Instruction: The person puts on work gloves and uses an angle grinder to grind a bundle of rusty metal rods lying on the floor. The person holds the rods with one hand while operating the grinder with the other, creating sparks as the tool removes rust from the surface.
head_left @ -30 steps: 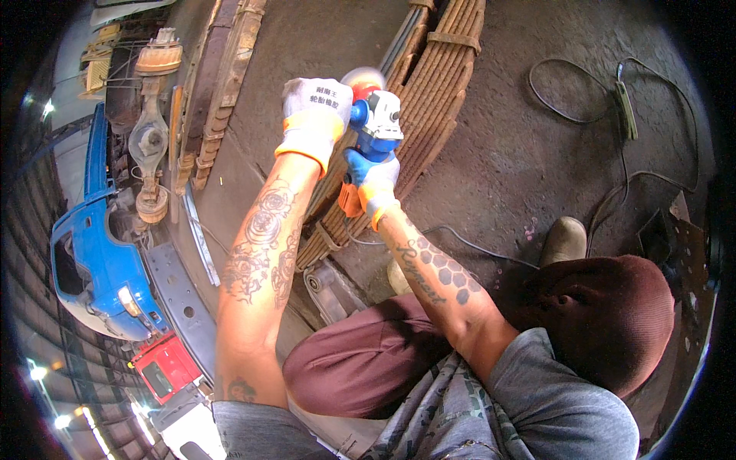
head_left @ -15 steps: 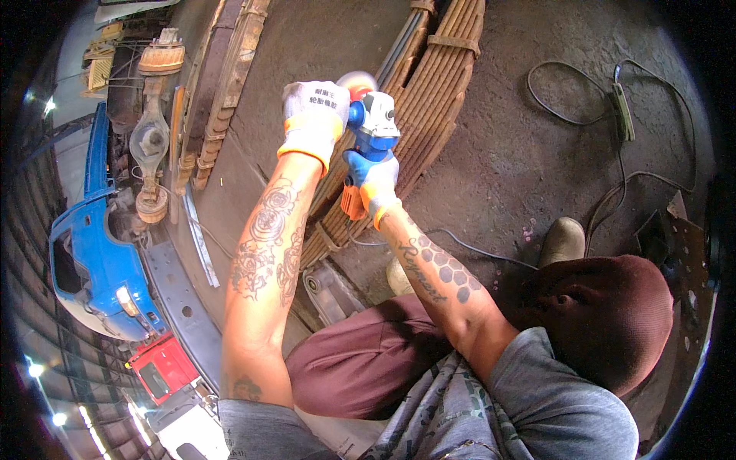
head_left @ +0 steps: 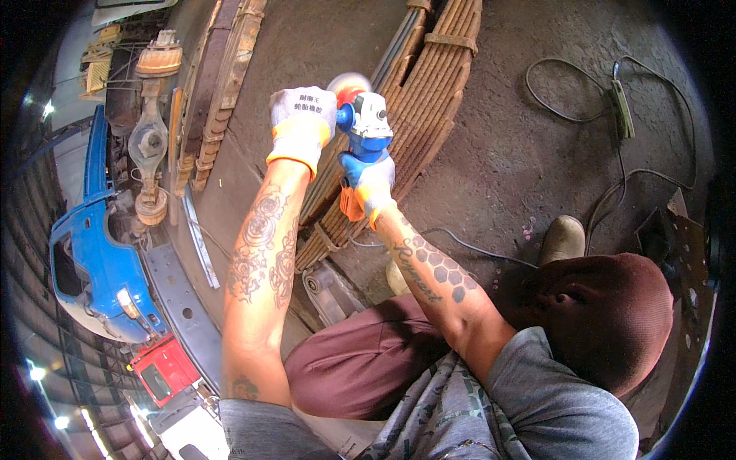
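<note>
Both of my gloved hands hold an angle grinder (head_left: pixel 372 115) with a silver head, a blue collar and an orange rear end. My left hand (head_left: pixel 302 121), in a white glove with an orange cuff, is closed round its blue side handle. Below the head, my right hand (head_left: pixel 372 181) wraps the grinder's body. The pale disc (head_left: pixel 351 81) is blurred at the far side, with a red-orange part beside it. Under the tool lies a rusty stack of leaf springs (head_left: pixel 437 100), bound by clamps. Whether the disc touches the steel cannot be made out.
More leaf springs (head_left: pixel 222 92) and an axle housing (head_left: pixel 149 142) lie to the left, near a blue vehicle cab part (head_left: pixel 100 268). On the right, a cable (head_left: pixel 571 121) loops over the floor to a power strip (head_left: pixel 622 110). My boot (head_left: pixel 562 239) stands nearby.
My two hands and the grinder have shifted slightly to the left along the leaf springs. The grip of both hands is the same.
</note>
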The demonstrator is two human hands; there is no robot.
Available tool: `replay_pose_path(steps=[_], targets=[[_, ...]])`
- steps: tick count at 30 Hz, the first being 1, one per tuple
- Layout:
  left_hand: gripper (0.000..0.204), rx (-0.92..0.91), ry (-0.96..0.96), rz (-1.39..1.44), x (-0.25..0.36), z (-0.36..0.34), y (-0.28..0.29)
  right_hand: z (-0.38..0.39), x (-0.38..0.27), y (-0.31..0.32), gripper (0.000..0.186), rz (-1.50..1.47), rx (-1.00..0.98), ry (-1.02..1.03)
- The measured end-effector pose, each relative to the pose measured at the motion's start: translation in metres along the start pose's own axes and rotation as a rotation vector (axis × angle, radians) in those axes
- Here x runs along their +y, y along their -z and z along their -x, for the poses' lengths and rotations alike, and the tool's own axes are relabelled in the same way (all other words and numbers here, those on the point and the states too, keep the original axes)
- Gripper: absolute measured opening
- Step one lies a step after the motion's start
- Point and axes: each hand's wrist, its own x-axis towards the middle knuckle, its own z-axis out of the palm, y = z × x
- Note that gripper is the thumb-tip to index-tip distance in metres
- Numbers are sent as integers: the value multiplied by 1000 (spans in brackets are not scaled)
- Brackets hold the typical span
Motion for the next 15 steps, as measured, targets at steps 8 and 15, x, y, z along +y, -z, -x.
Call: replay_pose_path(steps=[8, 15], targets=[[21, 5, 1, -10, 3, 2, 3, 2, -3, 1, 31, 56, 44, 41], [21, -36, 16, -4, 0, 9, 0, 10, 0, 0, 33, 18, -7, -2]])
